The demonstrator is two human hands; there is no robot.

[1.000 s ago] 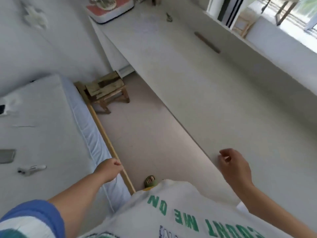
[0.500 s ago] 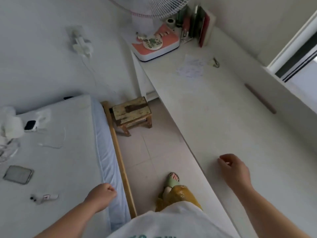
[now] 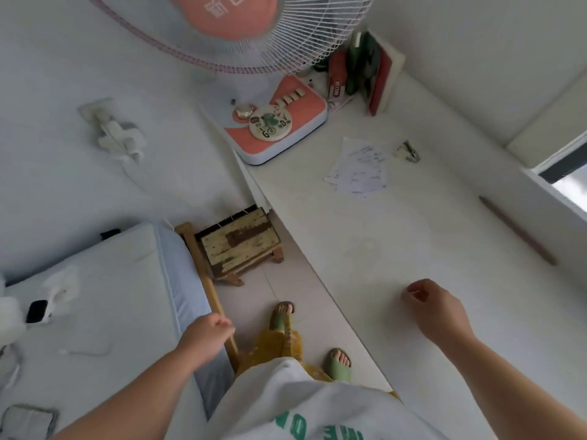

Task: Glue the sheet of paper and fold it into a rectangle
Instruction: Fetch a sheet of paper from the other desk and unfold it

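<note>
A white sheet of paper [image 3: 359,168] with faint blue writing lies flat on the white desk [image 3: 413,249], far from both hands. My right hand [image 3: 436,308] hovers over the desk's near part, fingers loosely curled, holding nothing. My left hand [image 3: 208,336] hangs over the edge of the bed [image 3: 127,296], close to its wooden rail, also loosely curled and holding nothing. A small crumpled grey-and-cream object [image 3: 408,151] sits just right of the paper; I cannot tell what it is.
A pink-and-white fan [image 3: 276,122] stands at the desk's far end, with books [image 3: 371,74] behind it. A long brownish stick [image 3: 517,231] lies along the desk's right edge. A worn wooden stool [image 3: 241,242] stands on the floor between bed and desk.
The view has tilted up and moved forward, bringing the fan, books and paper closer. Both hands keep their loosely curled pose, the right one still over the desk.
</note>
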